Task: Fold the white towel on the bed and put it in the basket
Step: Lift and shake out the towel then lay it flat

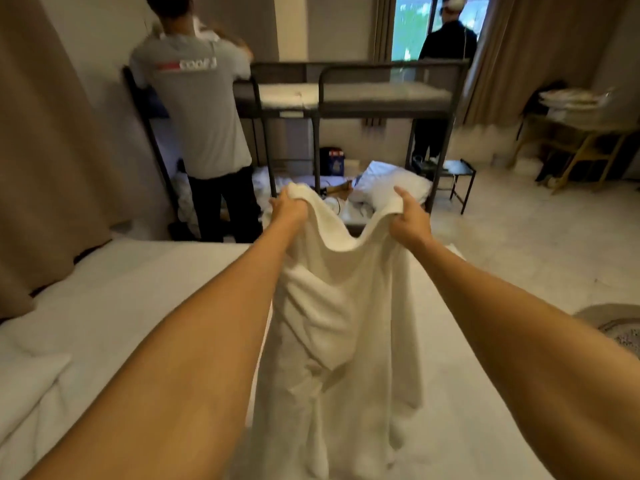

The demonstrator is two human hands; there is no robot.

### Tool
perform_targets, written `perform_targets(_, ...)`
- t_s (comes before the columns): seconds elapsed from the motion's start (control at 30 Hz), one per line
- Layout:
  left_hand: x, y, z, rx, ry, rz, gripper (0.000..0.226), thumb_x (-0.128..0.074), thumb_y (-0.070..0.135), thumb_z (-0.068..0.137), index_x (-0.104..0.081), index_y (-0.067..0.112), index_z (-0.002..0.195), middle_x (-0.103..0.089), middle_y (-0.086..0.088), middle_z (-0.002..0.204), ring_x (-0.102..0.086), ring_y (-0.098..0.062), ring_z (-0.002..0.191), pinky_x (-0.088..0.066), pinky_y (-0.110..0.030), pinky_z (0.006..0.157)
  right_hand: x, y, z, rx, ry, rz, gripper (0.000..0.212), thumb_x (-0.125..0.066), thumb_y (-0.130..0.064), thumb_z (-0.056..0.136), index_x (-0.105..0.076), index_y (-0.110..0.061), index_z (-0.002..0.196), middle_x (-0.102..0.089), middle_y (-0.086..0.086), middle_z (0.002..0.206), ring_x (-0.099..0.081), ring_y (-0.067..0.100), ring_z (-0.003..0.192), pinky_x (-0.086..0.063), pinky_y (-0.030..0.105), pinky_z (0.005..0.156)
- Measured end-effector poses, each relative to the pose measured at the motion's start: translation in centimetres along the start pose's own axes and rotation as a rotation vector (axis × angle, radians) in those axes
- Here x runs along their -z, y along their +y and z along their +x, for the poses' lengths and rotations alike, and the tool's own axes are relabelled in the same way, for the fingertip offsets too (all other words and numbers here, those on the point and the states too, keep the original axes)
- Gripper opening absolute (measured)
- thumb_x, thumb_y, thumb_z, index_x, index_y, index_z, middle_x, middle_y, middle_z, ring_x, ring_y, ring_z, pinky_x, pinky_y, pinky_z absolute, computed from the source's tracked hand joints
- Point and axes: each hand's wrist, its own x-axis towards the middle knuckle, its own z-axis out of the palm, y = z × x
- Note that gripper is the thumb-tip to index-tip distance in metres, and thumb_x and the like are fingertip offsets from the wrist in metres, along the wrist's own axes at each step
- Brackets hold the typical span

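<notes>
Hidden or unclear: the fingertips of both hands are buried in cloth; the towel's bottom edge is cut off by the lower frame edge; a round patterned object (pixel 620 329) at the right edge, on the floor, is too cropped to identify as the basket.
Left hand (pixel 289 207): fingers curled round one top corner of the towel, holding it up.
Right hand (pixel 408 216): pinching the other top corner, thumb up.
White towel (pixel 339 306): one, hanging between both hands above the bed (pixel 121 306), top edge sagging, lower part crumpled down toward the mattress.
Other people: two, backs turned, at a bunk bed (pixel 346 95).
Far right: one table (pixel 581 133) stacked with linens.
</notes>
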Motion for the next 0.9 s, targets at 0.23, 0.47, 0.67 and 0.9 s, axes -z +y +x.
perform_targets(0.23, 5.8, 14.7, 0.0, -0.489, 0.179, -0.282, 0.048, -0.033, 0.021, 0.102, -0.023, 0.027, 0.149, 0.002, -0.006, 0.160, -0.012, -0.021, 0.146, -0.012, -0.030, 0.114, 6.3, -13.6, 5.0, 0.336, 0.338, -0.056, 0.075, -0.031, 0.013, 0.089, -0.021, -0.030, 0.149, -0.003, 0.011, 0.159, -0.002, 0.025, 0.147, -0.024, 0.035, 0.112)
perform_targets(0.47, 7.6, 2.1, 0.4, -0.483, 0.148, 0.088, 0.063, -0.042, 0.011, 0.097, -0.017, 0.035, 0.149, 0.011, -0.006, 0.159, -0.005, -0.029, 0.147, -0.020, -0.046, 0.116, 4.5, -5.7, 0.7, 0.468, 0.232, -0.505, 0.067, -0.043, 0.004, 0.093, -0.020, -0.023, 0.150, -0.009, 0.013, 0.159, -0.005, 0.028, 0.146, -0.026, 0.047, 0.112)
perform_targets(0.67, 9.0, -15.0, -3.4, -0.425, -0.110, 0.546, 0.087, -0.040, -0.015, 0.082, -0.015, 0.034, 0.150, 0.020, 0.000, 0.158, -0.006, -0.032, 0.146, -0.038, -0.043, 0.106, 1.1, 7.0, -8.1, 0.517, -0.234, -0.962, 0.071, -0.046, 0.004, 0.091, -0.017, -0.021, 0.150, -0.010, 0.012, 0.158, -0.010, 0.027, 0.146, -0.016, 0.037, 0.117)
perform_targets(0.9, 10.2, -33.5, -9.3, -0.228, -0.323, 0.832, 0.079, -0.040, -0.010, 0.088, -0.007, 0.025, 0.152, 0.021, -0.012, 0.156, -0.019, -0.043, 0.141, -0.035, -0.041, 0.110, -4.4, 20.6, -22.0, 0.347, -0.616, -1.071, 0.067, -0.031, 0.006, 0.094, -0.006, -0.017, 0.151, -0.010, 0.007, 0.159, -0.008, 0.023, 0.147, -0.010, 0.033, 0.118)
